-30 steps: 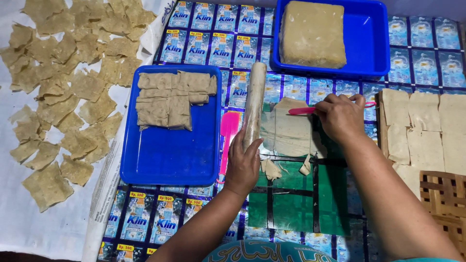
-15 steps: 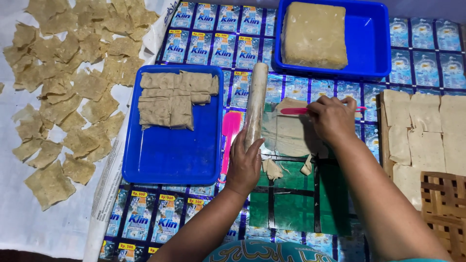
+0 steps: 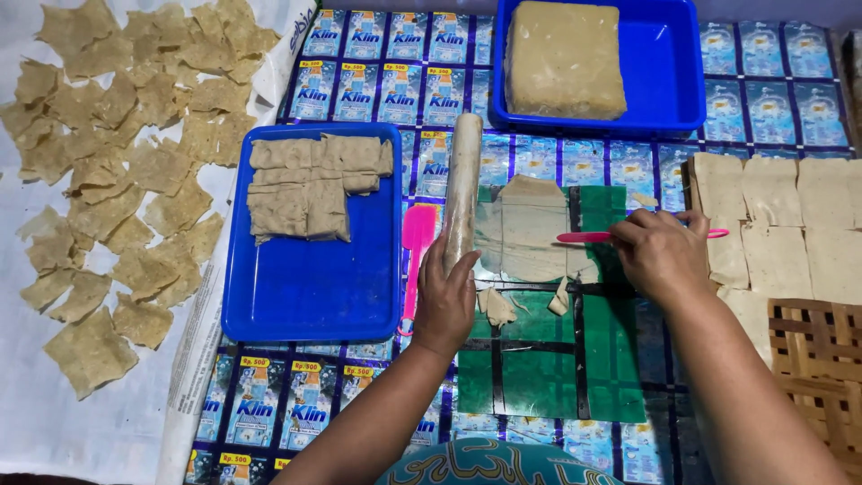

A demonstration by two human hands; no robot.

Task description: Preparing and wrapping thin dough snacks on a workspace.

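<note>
My left hand (image 3: 445, 296) rests on the near end of a pale rolling pin (image 3: 463, 184) that lies lengthwise beside a thin flattened sheet of dough (image 3: 525, 229). That sheet lies on a green plastic mat (image 3: 548, 359). My right hand (image 3: 660, 256) grips a thin pink cutter (image 3: 584, 237), its blade laid across the sheet. Small dough scraps (image 3: 496, 305) lie at the sheet's near edge. A pink spatula (image 3: 417, 238) lies between the rolling pin and the near blue tray (image 3: 305, 296).
The near blue tray holds stacked cut dough squares (image 3: 310, 184). A far blue tray (image 3: 669, 81) holds a thick dough block (image 3: 563, 58). Several thin dough pieces (image 3: 126, 171) are spread on white cloth at left. More cut squares (image 3: 781, 211) lie right, by a wooden lattice (image 3: 817, 359).
My right hand has drawn the pink cutter a little to the right and nearer across the dough sheet. My left hand stays on the rolling pin.
</note>
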